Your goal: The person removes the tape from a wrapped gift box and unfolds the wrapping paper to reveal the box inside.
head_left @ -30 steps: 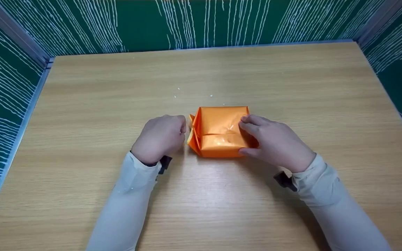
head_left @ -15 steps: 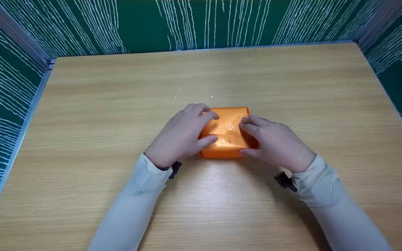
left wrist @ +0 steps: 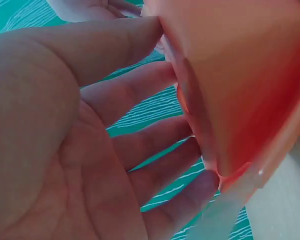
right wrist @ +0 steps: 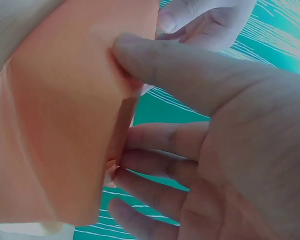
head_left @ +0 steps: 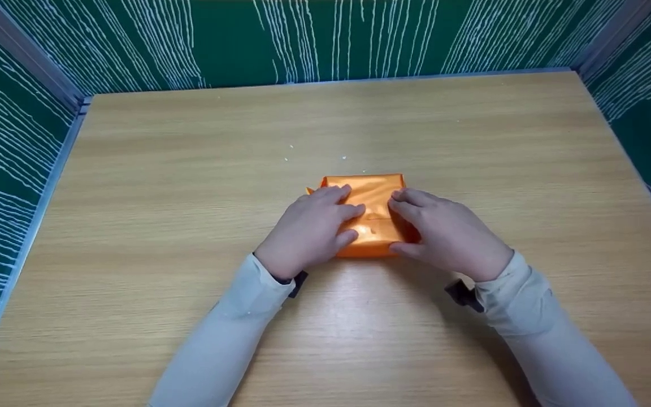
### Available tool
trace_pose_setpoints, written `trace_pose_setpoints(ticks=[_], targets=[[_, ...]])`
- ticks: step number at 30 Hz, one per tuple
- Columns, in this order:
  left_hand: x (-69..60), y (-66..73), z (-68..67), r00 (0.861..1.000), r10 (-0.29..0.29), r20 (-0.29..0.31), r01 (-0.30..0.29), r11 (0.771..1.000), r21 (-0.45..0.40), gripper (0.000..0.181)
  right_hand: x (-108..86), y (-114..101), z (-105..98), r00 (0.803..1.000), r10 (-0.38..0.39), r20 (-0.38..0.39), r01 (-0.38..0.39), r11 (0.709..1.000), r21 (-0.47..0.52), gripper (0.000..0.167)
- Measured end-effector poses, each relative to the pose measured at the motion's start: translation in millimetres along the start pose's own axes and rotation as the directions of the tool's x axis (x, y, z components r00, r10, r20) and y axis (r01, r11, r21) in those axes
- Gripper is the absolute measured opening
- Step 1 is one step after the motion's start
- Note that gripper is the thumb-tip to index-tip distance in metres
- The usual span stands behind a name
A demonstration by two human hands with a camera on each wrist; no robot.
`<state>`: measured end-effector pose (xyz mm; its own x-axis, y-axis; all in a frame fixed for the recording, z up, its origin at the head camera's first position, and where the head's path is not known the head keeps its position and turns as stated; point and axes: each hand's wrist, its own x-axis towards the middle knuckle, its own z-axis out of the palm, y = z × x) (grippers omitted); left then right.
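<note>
A small package in shiny orange wrapping paper (head_left: 368,195) lies near the middle of the table. My left hand (head_left: 313,229) rests over its left part, fingers spread across the top. Lying on the right end, my right hand (head_left: 447,232) has its fingers and thumb on the upper face. The left wrist view shows the folded orange paper (left wrist: 260,100) at one end, with the left fingertips (left wrist: 202,185) touching the top. A pale translucent strip (left wrist: 220,215) hangs by that fold; its kind is unclear. In the right wrist view, the right thumb (right wrist: 134,52) presses the paper.
The wooden table (head_left: 201,169) has a few tiny white scraps (head_left: 344,157) beyond the package. Green panels with white lines (head_left: 224,45) stand along the back and both sides. Blue edging (head_left: 57,164) runs down the left side.
My left hand was curled beside the package's left end. It has moved right, unfolded and come down on the top, covering much of the folded end. The right hand has stayed put.
</note>
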<state>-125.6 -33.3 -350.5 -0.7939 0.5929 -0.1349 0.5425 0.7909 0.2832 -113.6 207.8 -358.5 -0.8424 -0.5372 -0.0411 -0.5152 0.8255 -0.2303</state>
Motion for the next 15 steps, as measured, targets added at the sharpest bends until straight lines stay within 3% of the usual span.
trace_pose_setpoints(ticks=[9,15], targets=[[0.1,5.7,3.1,0.998,-0.033,-0.060,0.030,0.999,-0.045,0.048,-3.2,0.0,-5.4,1.000,-0.011,0.021,0.011,1.000,0.022,0.081],[0.4,6.5,2.7,0.997,-0.044,-0.057,0.041,0.998,-0.041,0.047,-4.0,-2.0,-7.7,0.999,-0.021,0.035,0.020,0.999,0.034,0.084]])
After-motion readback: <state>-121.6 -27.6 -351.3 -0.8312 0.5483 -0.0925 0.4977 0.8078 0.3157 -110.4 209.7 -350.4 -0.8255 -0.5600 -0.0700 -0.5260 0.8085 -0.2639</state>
